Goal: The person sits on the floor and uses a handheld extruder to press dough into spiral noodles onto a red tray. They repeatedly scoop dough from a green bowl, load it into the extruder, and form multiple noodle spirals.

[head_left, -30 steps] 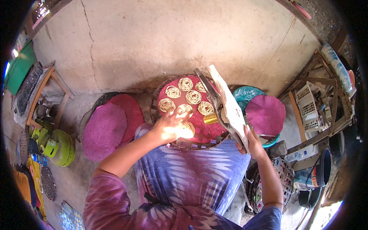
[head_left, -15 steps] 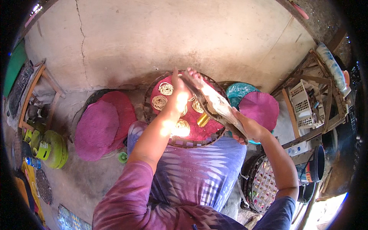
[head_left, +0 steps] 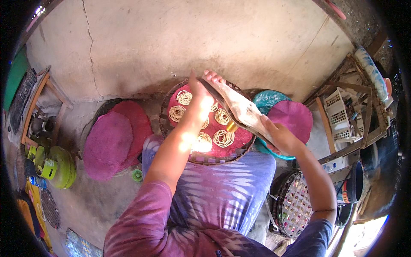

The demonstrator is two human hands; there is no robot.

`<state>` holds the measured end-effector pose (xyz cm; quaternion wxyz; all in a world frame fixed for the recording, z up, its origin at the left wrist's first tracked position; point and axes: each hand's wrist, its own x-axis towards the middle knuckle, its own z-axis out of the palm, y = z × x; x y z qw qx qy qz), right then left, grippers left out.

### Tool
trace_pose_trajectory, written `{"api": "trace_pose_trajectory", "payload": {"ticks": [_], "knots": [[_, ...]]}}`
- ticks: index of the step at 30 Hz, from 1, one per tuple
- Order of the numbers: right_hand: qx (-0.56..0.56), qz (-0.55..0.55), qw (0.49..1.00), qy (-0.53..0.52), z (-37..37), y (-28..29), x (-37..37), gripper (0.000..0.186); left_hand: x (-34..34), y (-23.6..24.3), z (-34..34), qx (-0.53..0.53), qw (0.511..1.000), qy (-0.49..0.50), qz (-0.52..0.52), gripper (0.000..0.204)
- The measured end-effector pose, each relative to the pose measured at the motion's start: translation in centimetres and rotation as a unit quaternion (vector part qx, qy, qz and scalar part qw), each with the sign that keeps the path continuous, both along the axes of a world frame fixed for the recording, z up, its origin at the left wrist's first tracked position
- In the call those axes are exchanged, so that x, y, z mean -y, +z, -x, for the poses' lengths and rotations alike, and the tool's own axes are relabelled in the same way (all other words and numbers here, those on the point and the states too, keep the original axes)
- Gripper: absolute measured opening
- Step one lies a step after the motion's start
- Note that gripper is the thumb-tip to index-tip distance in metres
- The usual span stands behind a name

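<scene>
A round woven basket tray point(head_left: 172, 89) lined with a pink mesh mat point(head_left: 233, 147) rests on my lap and holds several pale coiled noodle nests point(head_left: 223, 138). Over it I hold a long flat wooden press point(head_left: 239, 109), tilted. My left hand point(head_left: 201, 88) grips its far end with fingers curled over the top. My right hand point(head_left: 280, 137) grips its near end at the tray's right rim. A small yellow nozzle point(head_left: 231, 127) shows under the press.
A stack of pink round mats point(head_left: 112, 141) lies left of the tray, another pink mat point(head_left: 291, 118) on a teal basin at right. A green gas cylinder point(head_left: 60, 165) stands far left. A wooden rack with a white basket point(head_left: 340, 115) is right, a woven tray point(head_left: 295, 205) lower right.
My left hand rose from the noodle nests on the tray to the far end of the press. The press swung lower and flatter across the tray; the view shifted slightly.
</scene>
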<state>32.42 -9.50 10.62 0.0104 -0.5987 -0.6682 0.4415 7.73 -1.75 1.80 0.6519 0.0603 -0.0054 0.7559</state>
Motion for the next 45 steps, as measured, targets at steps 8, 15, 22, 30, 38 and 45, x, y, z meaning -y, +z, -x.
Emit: {"api": "trace_pose_trajectory", "payload": {"ticks": [8,15,22,30,38,45], "knots": [[-0.025,0.042,0.999,-0.007,-2.4,-1.3,1.3,0.077,1.0,-1.5,-0.3,-0.021,0.998,-0.053,-0.015,0.049],[-0.048,-0.013,0.998,-0.044,-4.8,-4.1,0.9,0.067,0.3,-1.3,-2.7,-0.156,0.98,-0.097,0.077,0.067],[-0.138,-0.03,0.988,-0.058,-6.8,-5.5,1.2,0.068,5.4,-6.6,-3.4,-0.773,0.612,-0.149,0.07,0.058],[-0.154,-0.039,0.984,-0.074,-6.5,-6.3,0.8,0.069,6.2,-5.6,-3.8,-0.787,0.595,-0.133,0.096,0.05],[-0.268,-0.046,0.955,-0.122,-7.6,-10.5,1.2,0.064,7.3,-8.3,-2.4,-0.916,0.399,0.004,-0.037,0.044],[-0.441,-0.076,0.879,-0.164,-9.2,-17.0,4.1,0.063,11.0,-8.0,-1.4,-0.974,0.157,0.119,-0.111,0.04]]}}
